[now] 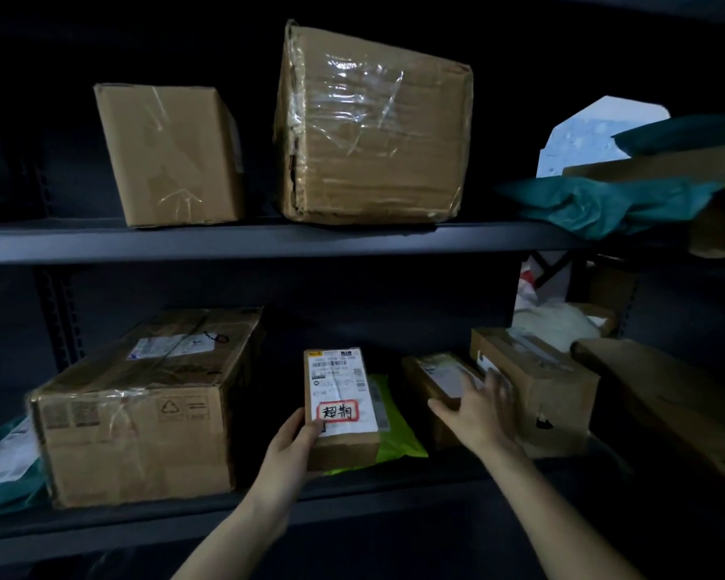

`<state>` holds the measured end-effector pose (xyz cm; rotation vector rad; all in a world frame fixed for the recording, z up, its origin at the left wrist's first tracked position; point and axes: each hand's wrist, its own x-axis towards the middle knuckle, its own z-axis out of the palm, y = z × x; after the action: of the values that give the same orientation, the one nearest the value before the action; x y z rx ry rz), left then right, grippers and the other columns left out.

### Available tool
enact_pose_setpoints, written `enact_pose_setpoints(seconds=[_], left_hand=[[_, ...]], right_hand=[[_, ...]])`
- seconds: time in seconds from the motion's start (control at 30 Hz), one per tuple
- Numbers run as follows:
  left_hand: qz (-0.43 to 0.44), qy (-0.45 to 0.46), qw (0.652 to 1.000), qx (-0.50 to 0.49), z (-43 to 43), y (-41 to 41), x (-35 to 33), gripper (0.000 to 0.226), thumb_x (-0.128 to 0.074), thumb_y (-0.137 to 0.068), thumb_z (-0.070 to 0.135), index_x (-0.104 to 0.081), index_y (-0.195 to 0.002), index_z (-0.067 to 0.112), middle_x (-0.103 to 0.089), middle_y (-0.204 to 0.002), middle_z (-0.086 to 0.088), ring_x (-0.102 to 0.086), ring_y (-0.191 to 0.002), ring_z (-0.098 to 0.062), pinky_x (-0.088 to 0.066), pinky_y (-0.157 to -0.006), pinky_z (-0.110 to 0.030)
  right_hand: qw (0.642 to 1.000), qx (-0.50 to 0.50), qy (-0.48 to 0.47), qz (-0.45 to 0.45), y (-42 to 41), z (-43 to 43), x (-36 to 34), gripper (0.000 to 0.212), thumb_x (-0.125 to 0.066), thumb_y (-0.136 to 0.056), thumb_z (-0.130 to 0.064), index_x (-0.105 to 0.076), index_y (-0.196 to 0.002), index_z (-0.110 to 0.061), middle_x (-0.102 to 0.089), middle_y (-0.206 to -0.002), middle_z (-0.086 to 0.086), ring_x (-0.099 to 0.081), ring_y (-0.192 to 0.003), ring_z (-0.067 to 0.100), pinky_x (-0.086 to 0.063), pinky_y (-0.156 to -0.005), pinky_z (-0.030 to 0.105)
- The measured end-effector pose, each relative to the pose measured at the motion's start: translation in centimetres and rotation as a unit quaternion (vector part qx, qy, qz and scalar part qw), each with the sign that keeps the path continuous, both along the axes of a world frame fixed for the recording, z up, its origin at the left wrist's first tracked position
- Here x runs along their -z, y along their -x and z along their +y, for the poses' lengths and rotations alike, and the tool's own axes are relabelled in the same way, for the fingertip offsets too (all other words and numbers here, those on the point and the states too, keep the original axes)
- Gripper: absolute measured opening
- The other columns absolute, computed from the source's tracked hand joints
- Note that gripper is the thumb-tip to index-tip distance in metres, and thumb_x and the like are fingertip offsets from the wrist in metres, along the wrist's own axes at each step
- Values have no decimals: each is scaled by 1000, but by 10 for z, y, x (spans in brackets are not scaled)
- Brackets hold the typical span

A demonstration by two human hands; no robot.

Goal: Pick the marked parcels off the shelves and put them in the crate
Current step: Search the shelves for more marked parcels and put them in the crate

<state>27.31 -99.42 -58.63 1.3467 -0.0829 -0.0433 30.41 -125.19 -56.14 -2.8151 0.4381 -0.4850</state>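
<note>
1. Cardboard, brown and small, made up the marked parcel (pixel 339 391). In the head view it lay on the lower shelf (pixel 394 481), near the front edge and about midway along. Its top carried a white shipping label and a red-bordered sticker (pixel 338 411) with handwritten characters.
2. The left hand (pixel 289 443) gripped the parcel at its near left corner. The thumb lay on top beside the sticker, and the other fingers were hidden below the box.
3. The parcel rested partly on a lime-green mailer bag (pixel 396 437), which stuck out at its right side.
4. The right hand (pixel 484 410) held nothing. Its fingers (pixel 497 380) were straight and spread, released, lying across a low brown box (pixel 430 380) just right of the bag. The fingertips reached the taller box (pixel 549 395) beside it.
5. A large taped box (pixel 143 416) stood at the left of the same shelf, with a teal bag (pixel 5 470) at its far side.
6. On the upper shelf (pixel 227 242) stood a plain box (pixel 170 157) and a bigger, crumpled box (pixel 373 127) wrapped in clear tape. More teal bags (pixel 603 203) lay to the right.
</note>
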Motion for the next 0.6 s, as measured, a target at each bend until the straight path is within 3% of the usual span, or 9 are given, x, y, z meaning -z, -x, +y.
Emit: enact_pose_setpoints(seconds=[0.07,0.13,0.2,0.37,0.53,0.6], left_hand=[[14,3,1000,2,-11,-2,1,40,-51,-94,27,-48,-133,18,-67,-114,-8,-64,-103,-24,-55,-85,-43],[23,-3,1000,5,-16,-4,2,39,-53,-93,27,-49,-131,18,-69,-108,-6,-65,-99,-22,-55,-82,-41],[26,-8,1000,-1,-16,-6,3,37,-53,-93,28,-49,-129,19,-69,-103,-3,-65,-96,-20,-55,-77,-37],[34,-27,999,-13,-11,-10,6,40,-50,-95,27,-45,-135,20,-65,-111,-4,-62,-101,-21,-53,-81,-37],[33,-33,999,-7,-9,-6,7,17,-51,-95,24,-52,-105,37,-70,-95,7,-68,-82,-6,-51,-60,-18],[37,-29,999,-11,-12,-5,7,18,-52,-94,23,-50,-108,35,-69,-95,7,-67,-82,-6,-51,-59,-17]], right_hand=[[998,10,-34,42,-7,-6,4,88,-49,-76,-73,-25,-145,-25,-12,-153,21,-11,-142,38,-20,-115,45],[997,21,-48,53,-11,-4,8,90,-52,-73,-73,-26,-145,-27,-9,-153,22,-14,-139,42,-22,-114,47],[997,33,-60,29,-9,-1,9,89,-57,-70,-70,-29,-143,-29,-12,-151,22,-20,-135,44,-26,-110,46],[995,19,-91,-30,13,23,27,86,-61,-68,-68,-32,-139,-30,-12,-146,17,-18,-131,38,-39,-99,41],[989,19,-84,-118,41,54,51,86,-62,-64,-71,-38,-136,-32,-12,-142,15,-19,-126,31,-40,-100,38],[987,19,-95,-127,43,62,52,85,-65,-62,-70,-41,-134,-32,-14,-143,15,-20,-125,31,-40,-98,37]])
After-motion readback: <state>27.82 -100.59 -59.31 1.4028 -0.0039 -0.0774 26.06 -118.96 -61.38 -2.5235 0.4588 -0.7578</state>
